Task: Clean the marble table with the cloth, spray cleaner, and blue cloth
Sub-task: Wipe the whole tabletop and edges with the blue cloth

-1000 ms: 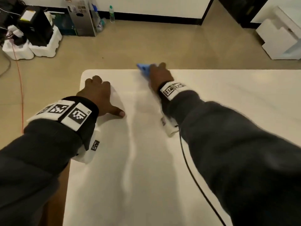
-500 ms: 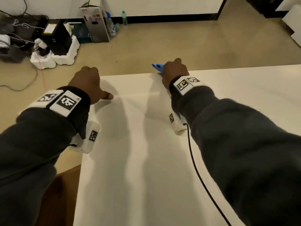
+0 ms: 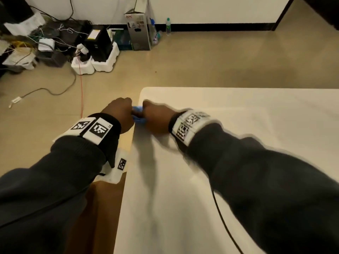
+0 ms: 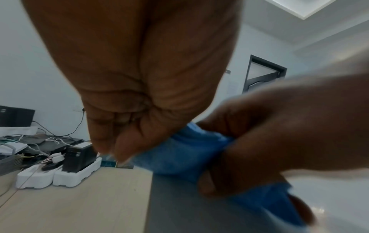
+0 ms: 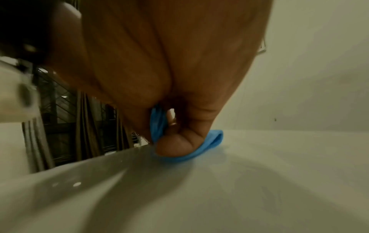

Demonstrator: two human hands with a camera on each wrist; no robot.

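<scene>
Blue terry shows between our fingers: the blue cloth (image 3: 138, 119) is bunched at the left edge of the marble table (image 3: 238, 107), near its far corner. Our right hand (image 3: 157, 117) has its fingers curled round the cloth, and in the right wrist view a fingertip (image 5: 173, 147) presses a fold of the blue cloth (image 5: 209, 141) down onto the pale, glossy table (image 5: 259, 181). Our left hand (image 3: 120, 111) meets it from the floor side, just past the table edge; its fingers are curled too, and in the left wrist view the left hand (image 4: 135, 78) closes down with the fingertips (image 4: 121, 151) at the edge of the blue cloth (image 4: 179, 154). Whether they truly pinch the fabric or only touch it we cannot tell, as the view is blurred. The right hand (image 4: 279, 134) sits beside it there, with cloth spilling out above and below its grip.

Both wrists carry white bands with black-and-white markers, over dark sleeves. A thin black cable (image 3: 222, 222) trails across the table under our right arm. Beyond the table lies a beige floor, with white foam blocks (image 3: 102, 61), a black box standing in one of them, a tangle of wires (image 3: 27, 46), a grey carton (image 3: 139, 30), and a small bottle (image 3: 168, 26) against the wall.
</scene>
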